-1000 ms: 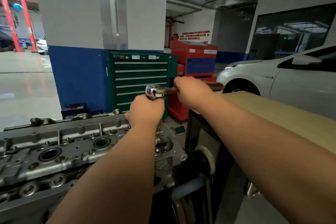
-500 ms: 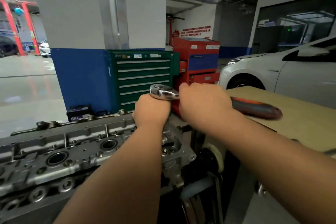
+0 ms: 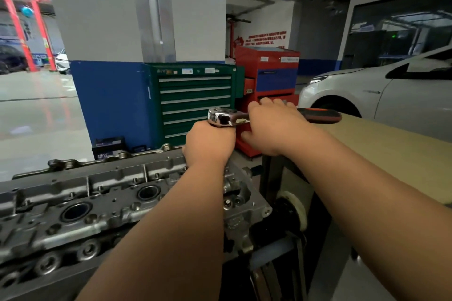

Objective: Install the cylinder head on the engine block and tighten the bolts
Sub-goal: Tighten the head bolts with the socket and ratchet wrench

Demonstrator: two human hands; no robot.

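- The cylinder head (image 3: 102,203) lies across the lower left of the view, at about 8 o'clock from the hands, with its round plug wells and small bolts facing up.
- The left hand (image 3: 209,143) sits over the far right end of the cylinder head, closed into a fist just beneath the chrome head of the ratchet wrench (image 3: 226,117); what the fingers wrap is hidden by the back of the hand.
- The right hand (image 3: 274,127) lies at 3 o'clock from the left hand, its fingers curled over the wrench shaft, gripping it.
- The wrench's orange and black grip (image 3: 320,115) sticks out past the right hand toward 3 o'clock, roughly level, above the near edge of the tan table (image 3: 391,151).
- A black stand (image 3: 281,215) with a round hub sits between the cylinder head and the table.
- Beyond the hands, at 12 o'clock, stand a green tool cabinet (image 3: 195,102) and a red tool cart (image 3: 271,76), side by side.
- A white car (image 3: 391,98) is parked at 2 o'clock.
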